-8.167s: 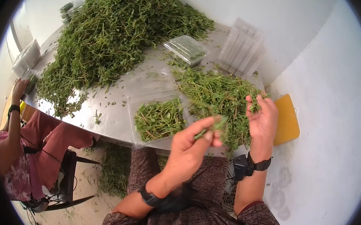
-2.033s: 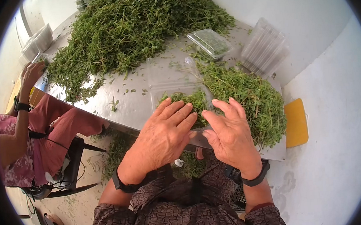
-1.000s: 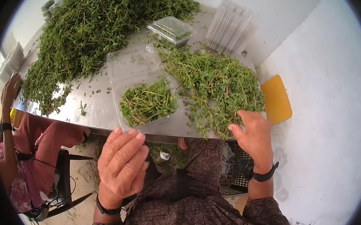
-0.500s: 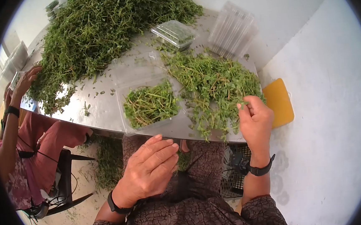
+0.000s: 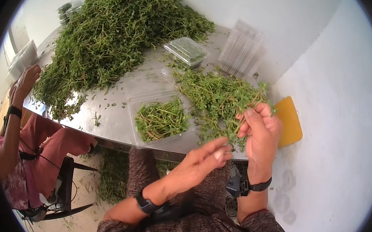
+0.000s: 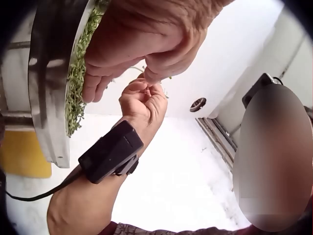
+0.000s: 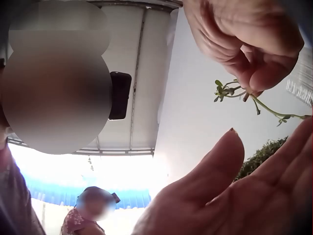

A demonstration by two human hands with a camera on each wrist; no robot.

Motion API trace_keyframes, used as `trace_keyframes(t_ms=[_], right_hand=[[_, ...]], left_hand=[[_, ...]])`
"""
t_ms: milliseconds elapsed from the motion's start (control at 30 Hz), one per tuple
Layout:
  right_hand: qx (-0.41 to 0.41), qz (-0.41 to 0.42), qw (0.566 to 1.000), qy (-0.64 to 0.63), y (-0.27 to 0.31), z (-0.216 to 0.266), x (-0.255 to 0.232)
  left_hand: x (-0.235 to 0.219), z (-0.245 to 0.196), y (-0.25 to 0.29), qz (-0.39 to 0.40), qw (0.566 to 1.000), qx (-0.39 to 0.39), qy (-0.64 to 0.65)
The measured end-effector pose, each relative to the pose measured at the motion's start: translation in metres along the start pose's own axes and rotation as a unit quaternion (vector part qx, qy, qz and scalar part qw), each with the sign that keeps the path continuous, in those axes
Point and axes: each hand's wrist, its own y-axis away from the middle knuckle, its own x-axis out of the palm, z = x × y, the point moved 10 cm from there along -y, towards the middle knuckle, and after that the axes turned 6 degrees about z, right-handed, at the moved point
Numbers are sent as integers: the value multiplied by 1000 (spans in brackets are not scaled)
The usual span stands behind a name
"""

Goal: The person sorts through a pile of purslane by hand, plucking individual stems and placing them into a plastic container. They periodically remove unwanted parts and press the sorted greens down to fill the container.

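In the head view my right hand [image 5: 261, 136] pinches a leafy green sprig [image 5: 262, 94] between thumb and fingers, above the near end of a loose heap of greens [image 5: 219, 92]. The right wrist view shows the sprig's thin stem [image 7: 266, 107] running from the pinch towards the left fingers. My left hand [image 5: 194, 167], fingers extended and thumb apart, hovers at the table's front edge just left of the right hand. Beside it an open clear plastic clamshell [image 5: 133, 119] holds a bed of the same greens [image 5: 160, 120].
A large mound of greens [image 5: 124, 38] covers the back of the metal table [image 5: 112, 114]. A closed, filled clamshell [image 5: 186, 51] and a stack of nested clear containers [image 5: 241, 49] stand behind the heap. Another person's hand [image 5: 28, 79] is at the left; a yellow board [image 5: 289, 121] is at right.
Both hands pressed over the clamshell's greens, then parted. The right reached to the heap and has lifted a sprig; the left has swung right, towards it.
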Motion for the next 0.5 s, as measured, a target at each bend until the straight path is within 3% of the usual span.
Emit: trace_keyframes(t_ms=[33, 100, 133, 200, 333, 400, 500], right_hand=[[-4, 9, 1000, -12, 2, 0, 2], [-6, 18, 1000, -24, 8, -3, 3], [-12, 23, 999, -29, 11, -5, 3], [-17, 28, 999, -35, 16, -9, 3], [3, 34, 999, 0, 27, -19, 2], [14, 36, 999, 17, 34, -23, 3], [20, 34, 997, 66, 46, -26, 10]], left_hand=[[-1, 0, -6, -2, 1000, 1, -1], [-1, -11, -16, 4, 982, 93, 166], [-3, -11, -18, 2, 982, 93, 166], [3, -20, -20, 54, 963, 130, 230], [-3, -15, -23, 22, 968, 132, 213], [-8, -16, -19, -32, 970, 149, 190], [-4, -16, -17, -22, 983, 136, 122]])
